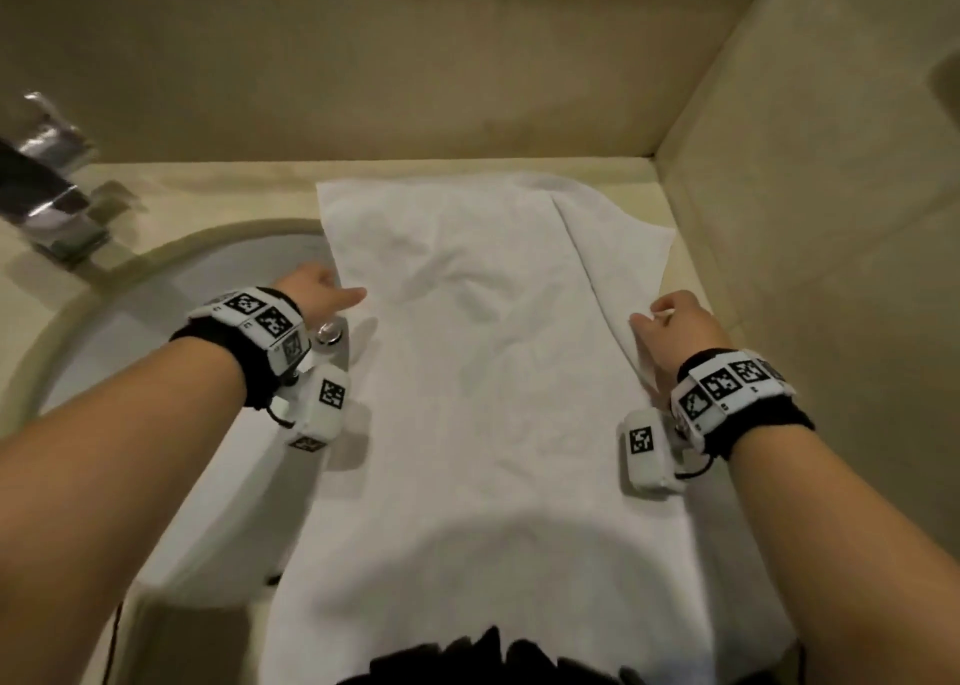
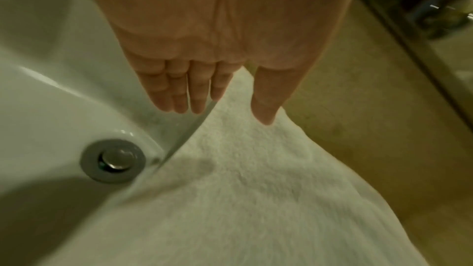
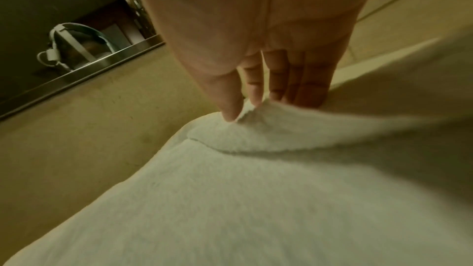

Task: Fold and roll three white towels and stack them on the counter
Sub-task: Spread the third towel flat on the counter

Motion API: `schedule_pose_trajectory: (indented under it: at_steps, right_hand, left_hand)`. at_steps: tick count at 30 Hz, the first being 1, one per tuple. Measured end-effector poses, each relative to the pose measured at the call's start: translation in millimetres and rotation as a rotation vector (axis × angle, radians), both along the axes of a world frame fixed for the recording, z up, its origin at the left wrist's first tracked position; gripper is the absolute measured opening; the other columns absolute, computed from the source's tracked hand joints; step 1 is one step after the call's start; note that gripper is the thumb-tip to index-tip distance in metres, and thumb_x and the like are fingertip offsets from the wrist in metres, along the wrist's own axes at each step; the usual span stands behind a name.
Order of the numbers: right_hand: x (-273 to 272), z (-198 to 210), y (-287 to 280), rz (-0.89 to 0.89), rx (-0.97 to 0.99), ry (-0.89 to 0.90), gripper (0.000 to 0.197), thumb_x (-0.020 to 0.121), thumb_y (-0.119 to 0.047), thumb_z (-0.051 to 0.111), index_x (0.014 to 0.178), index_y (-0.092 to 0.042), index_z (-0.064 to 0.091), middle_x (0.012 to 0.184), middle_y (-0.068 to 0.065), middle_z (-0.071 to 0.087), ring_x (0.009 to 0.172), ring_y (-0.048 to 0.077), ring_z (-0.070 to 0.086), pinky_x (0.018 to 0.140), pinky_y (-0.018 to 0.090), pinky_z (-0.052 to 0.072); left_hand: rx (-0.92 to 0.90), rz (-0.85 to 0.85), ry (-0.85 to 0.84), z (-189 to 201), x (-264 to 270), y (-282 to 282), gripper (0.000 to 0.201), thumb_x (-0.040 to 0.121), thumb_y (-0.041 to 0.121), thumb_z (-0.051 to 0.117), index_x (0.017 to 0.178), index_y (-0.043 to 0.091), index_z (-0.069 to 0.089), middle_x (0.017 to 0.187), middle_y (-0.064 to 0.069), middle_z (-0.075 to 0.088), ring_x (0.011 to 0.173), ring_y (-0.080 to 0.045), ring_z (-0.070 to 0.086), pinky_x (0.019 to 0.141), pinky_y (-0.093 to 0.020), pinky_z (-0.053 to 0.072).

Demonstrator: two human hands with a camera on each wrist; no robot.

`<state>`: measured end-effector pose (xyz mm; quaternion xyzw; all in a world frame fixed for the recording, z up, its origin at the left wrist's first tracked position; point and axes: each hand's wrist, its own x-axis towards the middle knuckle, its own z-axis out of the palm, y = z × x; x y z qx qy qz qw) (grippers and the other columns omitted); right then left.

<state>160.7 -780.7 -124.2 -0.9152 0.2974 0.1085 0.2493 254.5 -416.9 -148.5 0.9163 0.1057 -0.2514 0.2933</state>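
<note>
Right hand (image 1: 670, 328) grip pinches the soft, limp towel's (image 1: 483, 372) edge; left hand (image 1: 317, 289) lies wide, fingers straight.

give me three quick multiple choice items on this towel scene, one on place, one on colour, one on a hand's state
1. Where does the towel's left edge lie?
A. over the sink basin
B. on the floor
C. in a drawer

2. What colour is the towel?
A. blue
B. white
C. red

3. What is the right hand doing?
A. pinching the towel's edge
B. turning the tap
C. hanging free

Answers:
1 A, the towel overhangs the sink beside the drain.
2 B, it shows white in every view.
3 A, the right hand has thumb and fingers closed on a raised fold.
</note>
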Motion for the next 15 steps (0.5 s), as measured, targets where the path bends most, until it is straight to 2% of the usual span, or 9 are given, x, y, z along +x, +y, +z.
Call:
schedule_pose_trajectory:
  at_steps: [3, 5, 6, 8, 10, 11, 13, 14, 15]
  right_hand:
    - [16, -2, -2, 0.031, 0.019, -0.042, 0.027, 0.087, -0.025, 0.056, 0.108, -0.011, 0.047, 0.081, 0.001, 0.05, 0.082, 0.026, 0.051, 0.071, 0.027, 0.033]
    - [24, 0, -1, 0.105, 0.021, -0.081, 0.014, 0.088, -0.018, 0.054, 0.101, -0.014, 0.051, 0.069, -0.004, 0.044, 0.068, 0.018, 0.045, 0.064, 0.025, 0.028]
    - [31, 2, -1, 0.141, 0.022, -0.11, 0.01, 0.088, -0.015, 0.052, 0.098, -0.015, 0.053, 0.07, -0.004, 0.044, 0.067, 0.017, 0.044, 0.064, 0.025, 0.028]
    - [50, 10, -5, 0.174, 0.002, -0.199, 0.013, 0.088, -0.009, 0.049, 0.096, -0.015, 0.058, 0.084, 0.001, 0.051, 0.077, 0.02, 0.049, 0.071, 0.024, 0.033]
    - [72, 20, -19, 0.141, -0.073, -0.312, 0.021, 0.088, -0.003, 0.045, 0.098, -0.01, 0.062, 0.103, 0.013, 0.056, 0.089, 0.026, 0.054, 0.079, 0.027, 0.038]
    - [84, 23, -27, 0.121, -0.114, -0.338, 0.025, 0.088, 0.0, 0.043, 0.099, -0.008, 0.064, 0.11, 0.019, 0.056, 0.09, 0.028, 0.055, 0.081, 0.029, 0.04]
    - [99, 23, -39, 0.101, -0.19, -0.254, 0.03, 0.088, 0.001, 0.04, 0.102, -0.009, 0.064, 0.118, 0.024, 0.055, 0.095, 0.033, 0.056, 0.089, 0.033, 0.043]
    - [102, 19, -41, 0.113, -0.226, -0.163, 0.029, 0.088, 0.0, 0.041, 0.104, -0.009, 0.064, 0.123, 0.024, 0.052, 0.101, 0.037, 0.055, 0.095, 0.036, 0.043]
    - [104, 15, -39, 0.13, -0.257, -0.072, 0.027, 0.088, -0.003, 0.043, 0.107, -0.009, 0.062, 0.127, 0.024, 0.047, 0.108, 0.039, 0.052, 0.099, 0.038, 0.04]
  left_hand:
    - [-0.248, 0.208, 0.079, -29, 27, -2, 0.057, 0.085, 0.037, 0.061, 0.123, -0.003, 0.049, 0.114, -0.019, 0.057, 0.105, -0.033, 0.056, 0.101, -0.045, 0.043]
    - [-0.393, 0.318, 0.076, -38, 31, -4, 0.043, 0.086, 0.029, 0.06, 0.107, -0.008, 0.055, 0.093, -0.02, 0.054, 0.079, -0.031, 0.055, 0.084, -0.044, 0.047]
    - [-0.41, 0.342, 0.062, -39, 34, -4, 0.04, 0.088, 0.028, 0.057, 0.102, -0.009, 0.054, 0.086, -0.02, 0.052, 0.066, -0.03, 0.051, 0.075, -0.043, 0.045]
    - [-0.426, 0.379, 0.017, -37, 40, 6, 0.042, 0.092, 0.029, 0.051, 0.111, -0.008, 0.048, 0.075, -0.016, 0.05, 0.061, -0.028, 0.047, 0.075, -0.042, 0.043]
    - [-0.466, 0.448, -0.023, -31, 45, 22, 0.034, 0.093, 0.029, 0.049, 0.111, 0.001, 0.052, 0.078, -0.009, 0.057, 0.072, -0.027, 0.053, 0.08, -0.042, 0.049]
    - [-0.489, 0.472, -0.048, -29, 47, 32, 0.026, 0.093, 0.029, 0.048, 0.101, 0.005, 0.056, 0.071, -0.002, 0.062, 0.069, -0.024, 0.057, 0.074, -0.037, 0.053]
    - [-0.52, 0.497, -0.077, -22, 47, 45, 0.023, 0.094, 0.025, 0.048, 0.076, 0.013, 0.055, 0.043, 0.012, 0.058, 0.044, -0.01, 0.057, 0.046, -0.018, 0.049]
    - [-0.528, 0.495, -0.077, -19, 46, 47, 0.025, 0.094, 0.024, 0.048, 0.072, 0.015, 0.054, 0.039, 0.011, 0.056, 0.035, -0.004, 0.053, 0.038, -0.013, 0.044]
    - [-0.53, 0.489, -0.079, -18, 45, 48, 0.025, 0.094, 0.023, 0.048, 0.071, 0.016, 0.054, 0.042, 0.008, 0.057, 0.033, -0.001, 0.052, 0.037, -0.012, 0.043]
